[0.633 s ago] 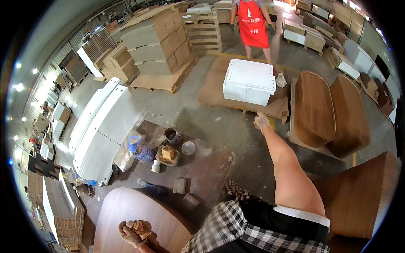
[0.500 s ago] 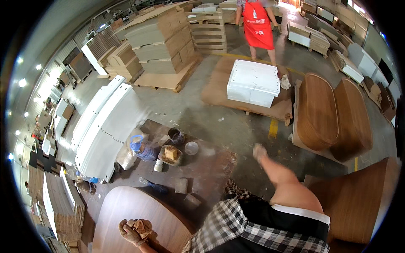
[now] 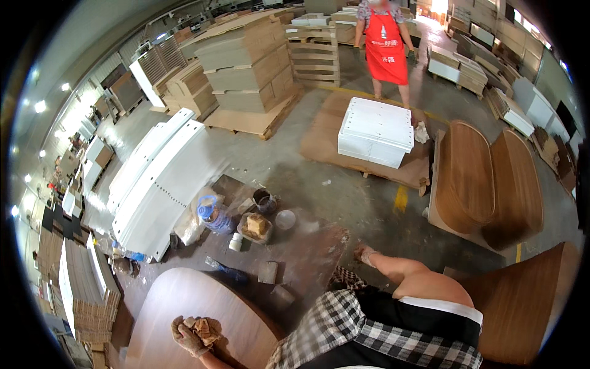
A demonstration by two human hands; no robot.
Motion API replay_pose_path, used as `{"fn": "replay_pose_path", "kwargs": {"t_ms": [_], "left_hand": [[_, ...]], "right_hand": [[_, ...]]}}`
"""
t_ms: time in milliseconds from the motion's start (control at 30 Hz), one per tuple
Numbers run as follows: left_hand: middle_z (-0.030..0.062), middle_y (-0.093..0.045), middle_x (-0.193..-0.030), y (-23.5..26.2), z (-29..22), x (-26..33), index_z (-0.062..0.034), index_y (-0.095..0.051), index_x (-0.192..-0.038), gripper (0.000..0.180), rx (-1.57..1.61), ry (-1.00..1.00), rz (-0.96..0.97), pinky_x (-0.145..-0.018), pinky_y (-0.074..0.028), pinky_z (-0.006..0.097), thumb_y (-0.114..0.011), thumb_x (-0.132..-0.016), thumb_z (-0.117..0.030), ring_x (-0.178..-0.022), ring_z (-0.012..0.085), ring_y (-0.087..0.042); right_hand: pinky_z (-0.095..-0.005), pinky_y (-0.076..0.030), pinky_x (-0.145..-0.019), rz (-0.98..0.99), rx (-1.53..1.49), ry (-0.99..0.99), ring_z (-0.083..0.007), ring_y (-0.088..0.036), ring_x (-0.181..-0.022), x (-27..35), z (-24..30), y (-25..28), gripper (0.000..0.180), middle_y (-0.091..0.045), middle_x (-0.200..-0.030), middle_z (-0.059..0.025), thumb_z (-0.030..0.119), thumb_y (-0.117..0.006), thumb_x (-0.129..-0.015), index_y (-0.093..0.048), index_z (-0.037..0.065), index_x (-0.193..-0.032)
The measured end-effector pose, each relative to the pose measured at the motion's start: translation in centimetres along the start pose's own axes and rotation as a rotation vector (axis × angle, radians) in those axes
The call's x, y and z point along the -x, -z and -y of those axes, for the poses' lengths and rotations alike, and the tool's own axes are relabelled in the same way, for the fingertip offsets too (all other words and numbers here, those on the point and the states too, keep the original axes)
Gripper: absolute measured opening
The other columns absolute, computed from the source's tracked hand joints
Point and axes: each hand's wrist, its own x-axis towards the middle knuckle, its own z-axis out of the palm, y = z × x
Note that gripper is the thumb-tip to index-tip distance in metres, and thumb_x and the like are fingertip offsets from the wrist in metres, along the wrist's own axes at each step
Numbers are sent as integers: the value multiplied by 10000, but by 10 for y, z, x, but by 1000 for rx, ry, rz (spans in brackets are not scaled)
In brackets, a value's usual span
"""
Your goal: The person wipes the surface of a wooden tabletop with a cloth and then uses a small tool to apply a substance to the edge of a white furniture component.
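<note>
My left hand (image 3: 189, 337), in a soiled work glove, is closed on a crumpled brown cloth (image 3: 208, 332). It rests on a smooth wood-grain panel (image 3: 166, 301) with a rounded edge, at the lower left. My right arm is bent, bare below a black sleeve with a white edge. My right hand (image 3: 365, 254) is in front of my body, above the floor and close to the black-and-white checked cloth (image 3: 349, 278) that hangs from me. It looks small and its fingers cannot be made out.
On a stained brown board (image 3: 313, 264) stand a blue-labelled jug (image 3: 215, 215), a white bottle (image 3: 235, 242), a tub with a sponge-like block (image 3: 255, 227), and a dark cup (image 3: 264, 201). White panels (image 3: 375, 132), curved wooden pieces (image 3: 464, 172) and a person in a red apron (image 3: 387, 49) are beyond.
My right hand has drawn in and down toward my body. The left hand stays on the cloth in nearly the same place. The view has shifted slightly, and the scene sits lower and further right.
</note>
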Motion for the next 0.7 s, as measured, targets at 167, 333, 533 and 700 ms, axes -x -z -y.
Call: {"fn": "replay_pose_path", "kwargs": {"t_ms": [167,333,533,700], "left_hand": [[112,-655,-985,-2,-8,4,42,-635,-1055,271,-20,-49,-35,-832,-514,351,-464,-920,-119,-908,222,-615],[114,-650,-1017,-1,-17,7,38,-633,-1065,257,-25,-57,-2,-816,-519,334,-448,-944,-93,-904,207,-615],[102,-651,-973,-2,-29,11,35,-633,-1052,267,-47,-53,-8,-798,-511,329,-464,-926,-127,-880,196,-600],[104,-647,-1003,-8,-44,14,25,-649,-1048,282,-157,-36,-27,-862,-493,347,-451,-940,-144,-932,211,-590]], "right_hand": [[-401,-406,-1067,-70,-123,241,-254,-478,-1305,14,66,-26,472,-451,-1483,-26,309,-595,-935,-554,153,-1379],[-410,-431,-1034,-60,21,369,-272,-518,-1262,23,89,-11,456,-495,-1449,-40,335,-584,-938,-577,158,-1358],[-422,-461,-995,-156,495,508,-294,-566,-1211,-6,56,-26,442,-547,-1409,-56,366,-571,-941,-605,164,-1333],[-423,-449,-1022,-94,-714,0,-316,-546,-1233,-8,40,-56,475,-532,-1432,-60,346,-554,-952,-550,150,-1384]]}}
